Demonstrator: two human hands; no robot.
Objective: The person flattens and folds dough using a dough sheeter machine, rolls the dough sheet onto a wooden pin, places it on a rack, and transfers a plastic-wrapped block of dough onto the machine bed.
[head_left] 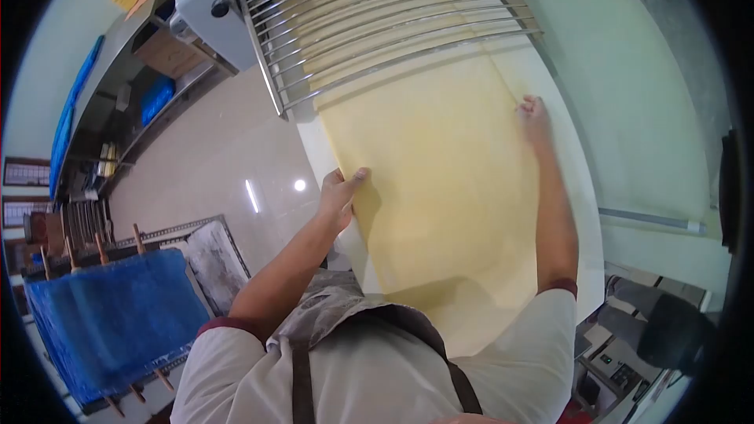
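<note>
A wide, flat yellow sheet of dough (pixel 448 180) lies on a white belt (pixel 583 243) and runs back under a metal bar guard (pixel 408 31). My left hand (pixel 342 192) is closed on the sheet's left edge, with the thumb on top and the fingers hidden beneath. Farther forward, my right hand (pixel 534 116) is at the sheet's right edge, its fingers pinched together on that edge. Near my body, the sheet lies in shadow and passes out of sight below my apron and shirt.
A white machine housing (pixel 216 12) stands at the upper left, beside shelves (pixel 126 78). Blue sheeting (pixel 118 318) covers a rack with wooden rods at the lower left. A grey tray (pixel 216 267) is beside it. A pale green wall and a horizontal bar (pixel 652 220) are at the right.
</note>
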